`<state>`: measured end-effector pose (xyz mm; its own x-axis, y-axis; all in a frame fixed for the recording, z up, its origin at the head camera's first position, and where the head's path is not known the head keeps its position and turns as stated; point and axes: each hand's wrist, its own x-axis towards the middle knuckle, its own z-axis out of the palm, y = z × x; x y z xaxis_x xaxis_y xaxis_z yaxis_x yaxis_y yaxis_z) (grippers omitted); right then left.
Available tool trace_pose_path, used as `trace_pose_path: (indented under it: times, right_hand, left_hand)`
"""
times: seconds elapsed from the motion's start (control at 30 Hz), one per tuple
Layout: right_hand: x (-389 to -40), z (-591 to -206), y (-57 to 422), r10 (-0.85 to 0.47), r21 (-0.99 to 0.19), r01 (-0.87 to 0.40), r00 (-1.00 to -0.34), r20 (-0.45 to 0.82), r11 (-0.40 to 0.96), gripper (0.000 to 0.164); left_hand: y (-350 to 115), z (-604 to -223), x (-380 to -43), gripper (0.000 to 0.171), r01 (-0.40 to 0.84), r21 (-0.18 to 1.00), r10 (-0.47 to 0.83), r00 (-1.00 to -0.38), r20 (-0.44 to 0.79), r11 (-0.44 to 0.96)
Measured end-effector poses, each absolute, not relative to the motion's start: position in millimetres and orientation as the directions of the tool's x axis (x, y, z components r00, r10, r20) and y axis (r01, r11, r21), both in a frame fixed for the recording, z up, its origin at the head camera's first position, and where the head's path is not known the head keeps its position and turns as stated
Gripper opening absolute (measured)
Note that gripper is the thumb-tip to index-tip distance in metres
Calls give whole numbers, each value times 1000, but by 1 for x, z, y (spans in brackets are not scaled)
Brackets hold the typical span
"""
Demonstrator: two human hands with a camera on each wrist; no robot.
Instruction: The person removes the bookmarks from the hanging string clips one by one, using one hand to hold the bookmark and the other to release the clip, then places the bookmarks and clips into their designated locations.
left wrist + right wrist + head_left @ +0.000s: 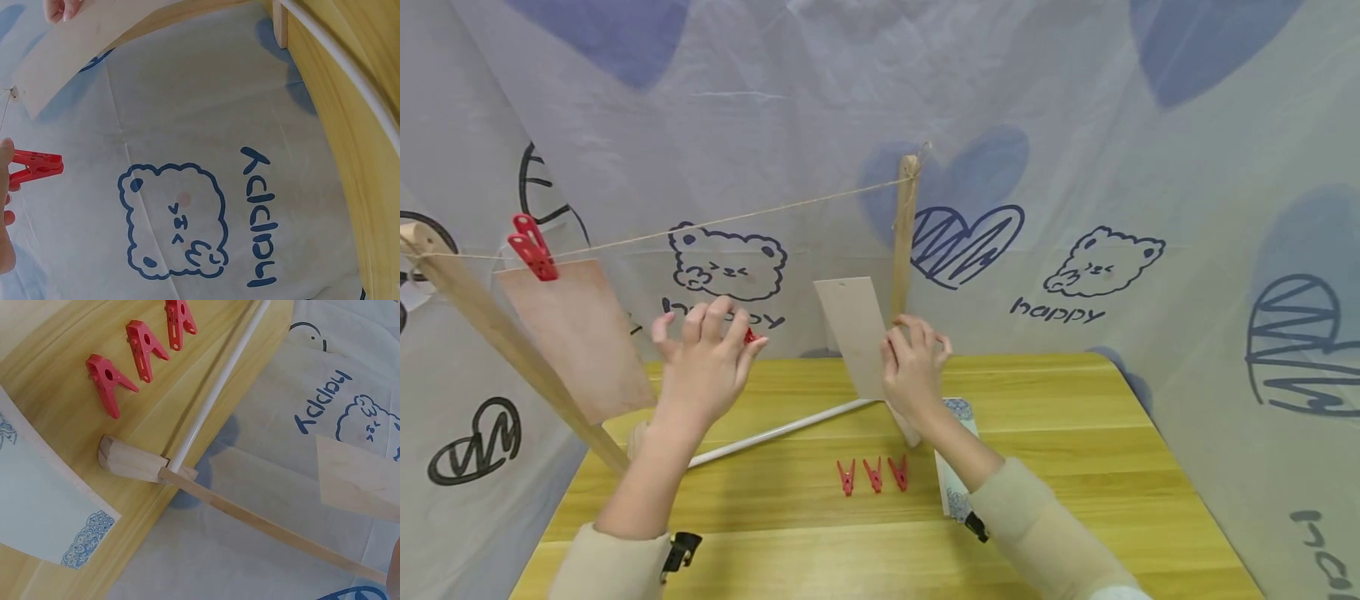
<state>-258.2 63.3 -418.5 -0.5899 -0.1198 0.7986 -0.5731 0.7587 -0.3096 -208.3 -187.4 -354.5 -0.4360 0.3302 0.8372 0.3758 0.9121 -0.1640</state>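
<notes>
My left hand (703, 367) is raised in front of the string (790, 205) and pinches a red clothespin (40, 164) between thumb and fingers; the hand hides most of the clothespin in the head view. Farther right, my right hand (917, 375) grips a pale, plain card (850, 325) by its right edge. That card hangs upright but tilted, below the string and apart from it, with a small hole near its top. At the left end of the string, another red clothespin (535, 250) holds a pinkish card (576, 333).
Two wooden posts, the left post (512, 342) and right post (903, 250), carry the string; a white rod (782, 429) runs low between them. Three red clothespins (873, 475) lie in a row on the wooden table (1060, 500). A blue-patterned card (44, 487) lies under my right forearm.
</notes>
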Motion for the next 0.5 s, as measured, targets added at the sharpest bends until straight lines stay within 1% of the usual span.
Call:
trace_pose_path:
  times: [0.1,0.33,0.5]
  right_hand:
    - [-258,-420,67,-114,-311,-572,-588,801,759,9]
    - [-257,-425,75,-86,-329,-564,-586,806,757,12]
    - [-253,-428,81,-68,-352,-560,-595,801,750,12]
  left_hand:
    - [-187,-358,-209,51,367,-165,332,-456,826,915]
    - [-186,-366,-208,59,347,-130,312,-546,778,929]
    - [-183,-373,-209,64,342,-110,301,-573,762,933]
